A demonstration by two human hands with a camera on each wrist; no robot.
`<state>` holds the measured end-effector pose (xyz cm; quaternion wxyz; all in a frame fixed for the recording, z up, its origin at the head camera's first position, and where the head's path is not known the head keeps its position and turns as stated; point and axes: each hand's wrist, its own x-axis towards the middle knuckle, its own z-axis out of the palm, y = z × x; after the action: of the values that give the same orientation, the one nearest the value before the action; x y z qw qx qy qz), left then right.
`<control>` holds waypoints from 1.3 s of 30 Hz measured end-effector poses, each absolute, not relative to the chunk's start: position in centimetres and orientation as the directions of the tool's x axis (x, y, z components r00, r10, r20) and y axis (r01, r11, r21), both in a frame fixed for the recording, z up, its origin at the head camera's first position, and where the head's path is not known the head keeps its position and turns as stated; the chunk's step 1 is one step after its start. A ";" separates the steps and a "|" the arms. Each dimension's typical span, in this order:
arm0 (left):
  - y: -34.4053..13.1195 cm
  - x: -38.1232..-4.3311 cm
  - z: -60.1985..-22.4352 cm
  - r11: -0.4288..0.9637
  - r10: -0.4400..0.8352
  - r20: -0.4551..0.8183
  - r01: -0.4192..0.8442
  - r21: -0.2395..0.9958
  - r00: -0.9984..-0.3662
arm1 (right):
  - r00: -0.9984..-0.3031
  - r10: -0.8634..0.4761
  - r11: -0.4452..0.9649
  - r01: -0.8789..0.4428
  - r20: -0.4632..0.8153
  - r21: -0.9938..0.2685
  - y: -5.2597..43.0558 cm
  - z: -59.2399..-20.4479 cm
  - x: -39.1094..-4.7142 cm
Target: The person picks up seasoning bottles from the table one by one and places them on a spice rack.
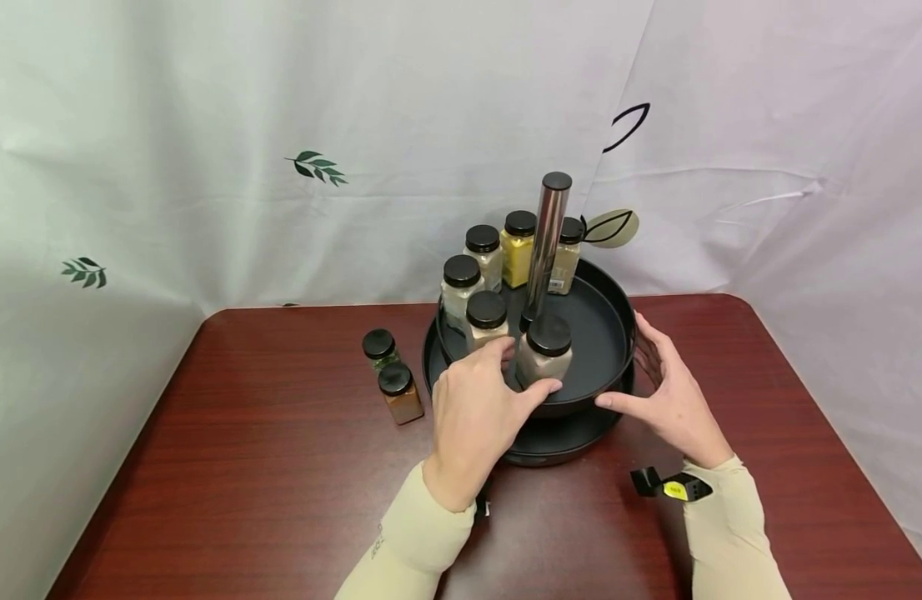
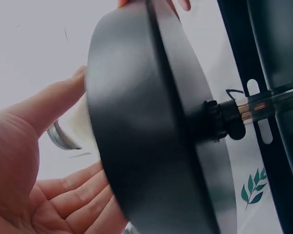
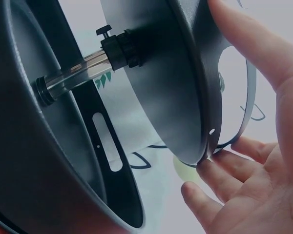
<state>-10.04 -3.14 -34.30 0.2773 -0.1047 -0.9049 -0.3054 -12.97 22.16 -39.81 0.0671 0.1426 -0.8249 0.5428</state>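
A black two-tier turntable rack (image 1: 599, 337) stands on the table, its metal post (image 1: 547, 242) rising from the middle of the round upper tray. My left hand (image 1: 476, 408) reaches over the tray's front rim, thumb and fingers spread on either side of a black-lidded spice jar (image 1: 545, 354) with pale contents. Whether they touch the jar is unclear. In the left wrist view that jar (image 2: 78, 126) shows partly behind the tray wall (image 2: 127, 107). My right hand (image 1: 674, 400) is at the tray's right side, with fingers and thumb spread along its outer wall (image 3: 212, 97).
More black-lidded jars stand on the upper tray's left and back, including a yellow one (image 1: 518, 250) and a beige one (image 1: 565, 258). Left of the rack, a green-filled jar (image 1: 380, 347) and a brown-filled jar (image 1: 401, 398) stand on the table (image 1: 281, 467). A white curtain (image 1: 431, 108) hangs behind.
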 end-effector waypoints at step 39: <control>-17.4 -10.6 -35.2 0.725 -0.192 0.204 0.001 0.688 -0.960 | -0.941 -0.095 0.318 -0.339 0.326 -0.885 23.1 -39.8 -13.0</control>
<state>-10.60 -17.41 -35.15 0.1315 0.0521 -0.9194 -0.3669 -13.04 23.07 -39.83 0.1073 0.1346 -0.8048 0.5680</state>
